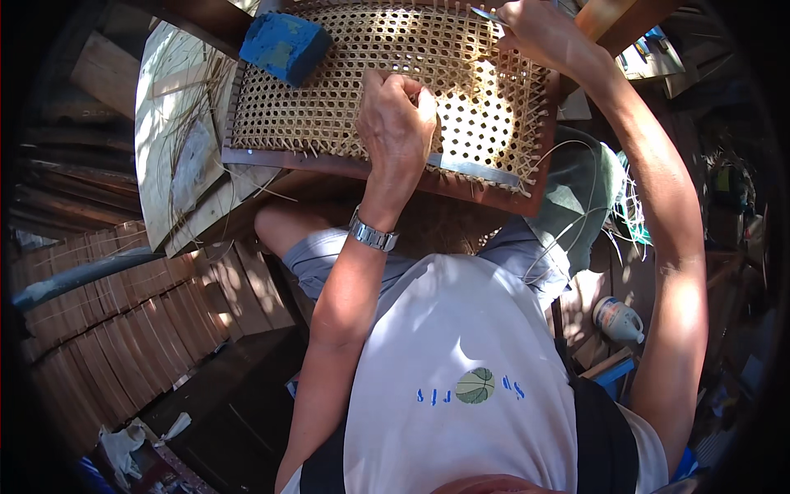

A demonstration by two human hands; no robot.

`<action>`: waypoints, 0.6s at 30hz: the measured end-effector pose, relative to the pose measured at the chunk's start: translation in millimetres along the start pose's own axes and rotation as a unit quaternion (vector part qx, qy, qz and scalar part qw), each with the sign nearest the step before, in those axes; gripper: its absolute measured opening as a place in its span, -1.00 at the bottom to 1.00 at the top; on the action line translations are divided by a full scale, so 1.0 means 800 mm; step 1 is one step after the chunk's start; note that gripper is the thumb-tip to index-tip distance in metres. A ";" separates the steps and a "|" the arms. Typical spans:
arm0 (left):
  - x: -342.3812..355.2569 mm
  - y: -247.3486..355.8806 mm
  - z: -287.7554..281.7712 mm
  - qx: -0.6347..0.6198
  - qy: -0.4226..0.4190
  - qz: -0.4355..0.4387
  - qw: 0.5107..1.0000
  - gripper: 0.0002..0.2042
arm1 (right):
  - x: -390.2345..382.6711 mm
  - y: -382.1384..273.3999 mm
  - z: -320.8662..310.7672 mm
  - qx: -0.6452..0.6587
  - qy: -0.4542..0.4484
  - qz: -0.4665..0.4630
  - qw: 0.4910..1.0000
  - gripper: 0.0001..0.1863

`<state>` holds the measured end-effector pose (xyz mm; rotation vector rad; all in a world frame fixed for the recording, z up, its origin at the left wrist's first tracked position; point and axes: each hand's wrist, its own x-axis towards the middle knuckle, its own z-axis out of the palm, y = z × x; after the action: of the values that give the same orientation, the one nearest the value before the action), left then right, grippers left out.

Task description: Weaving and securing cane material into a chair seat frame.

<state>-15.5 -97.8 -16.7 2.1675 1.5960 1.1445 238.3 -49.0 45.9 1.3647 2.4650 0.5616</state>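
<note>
A woven cane panel [313, 107] in a reddish wooden frame [502, 198] fills the top of the view, with loose strand ends along its edges. A grey metal strip [477, 171] lies under the weave near its front edge. My left hand [393, 123] rests curled on the middle of the panel, fingers pinched; what they hold is hidden. My right hand [527, 29] is closed on a thin pointed tool [485, 15] at the panel's back right edge. A blue block [286, 45] sits on the weave's back left.
A pale board with loose strands [169, 165] is at left, above stacked wooden slats [107, 305]. Dark green cloth [576, 202] hangs right of the frame. A white jug [617, 319] lies low at right. Wooden beams [605, 25] border the panel's back.
</note>
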 end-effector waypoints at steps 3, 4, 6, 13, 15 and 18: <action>-0.001 0.003 -0.007 -0.002 -0.016 0.006 1.000 -0.87 | -0.020 0.005 -0.024 -0.005 -0.007 0.087 0.996 -0.83; 0.000 0.002 -0.009 -0.014 -0.017 0.034 0.999 -0.84 | -0.027 0.003 -0.028 0.014 0.125 0.103 0.987 -0.81; 0.012 0.000 -0.008 -0.031 -0.015 0.066 0.997 -0.81 | -0.038 -0.003 -0.031 -0.052 0.188 0.054 0.979 -0.84; 0.120 -0.006 0.040 -0.266 -0.266 0.211 0.902 -0.81 | -0.046 -0.033 -0.021 0.219 0.222 0.263 0.913 -0.70; 0.133 -0.007 0.053 -0.284 -0.388 0.144 0.865 -0.70 | -0.056 -0.030 -0.020 0.258 0.217 0.253 0.907 -0.71; 0.133 -0.009 0.062 -0.228 -0.371 0.117 0.893 -0.65 | -0.062 -0.033 -0.026 0.261 0.287 0.205 0.899 -0.71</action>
<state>25.2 12.0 -5.7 2.1082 0.6743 0.5258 235.9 -107.8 54.8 2.2389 2.9406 0.4447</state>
